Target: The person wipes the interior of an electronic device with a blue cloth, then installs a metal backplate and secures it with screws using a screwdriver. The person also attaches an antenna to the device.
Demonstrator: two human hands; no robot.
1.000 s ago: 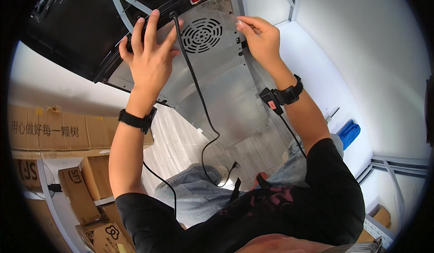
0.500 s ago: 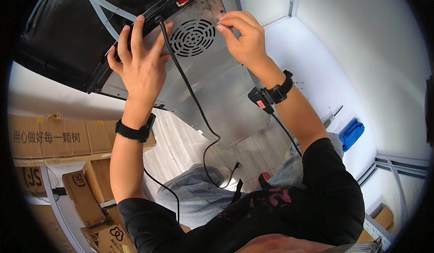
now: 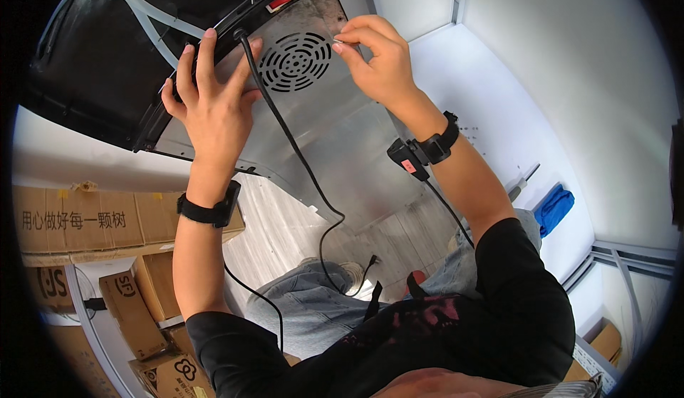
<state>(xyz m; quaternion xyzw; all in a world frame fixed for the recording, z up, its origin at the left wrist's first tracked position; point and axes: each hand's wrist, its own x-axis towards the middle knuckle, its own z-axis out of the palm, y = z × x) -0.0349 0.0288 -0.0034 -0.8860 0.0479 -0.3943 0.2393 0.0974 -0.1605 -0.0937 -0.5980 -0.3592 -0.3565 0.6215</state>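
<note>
Panel point(image 3: 335, 131): plain silver metal, dull sheen, dark smudges at top corner, round slotted vent point(image 3: 296, 62). Sits upper middle, against black casing point(image 3: 89, 67) with pale tubes point(image 3: 142, 10) on it. Red switch point(image 3: 281, 1) on the black rim point(image 3: 224, 29). Black cord point(image 3: 293, 145) leaves rim, hangs across panel, plug end low near the person's shoe.

Left hand point(image 3: 217, 120): fingers spread wide, over rim and panel edge, left of vent. Right hand point(image 3: 385, 63): narrow pinch on a small pale bit point(image 3: 337, 41), just right of vent; too small to identify. Can't tell if bit touches panel.

Floor point(image 3: 267, 216) grey wood-look planks. White walls point(image 3: 570, 77), cardboard boxes point(image 3: 75, 216) lower left, blue cloth point(image 3: 554, 210) at right.
</note>
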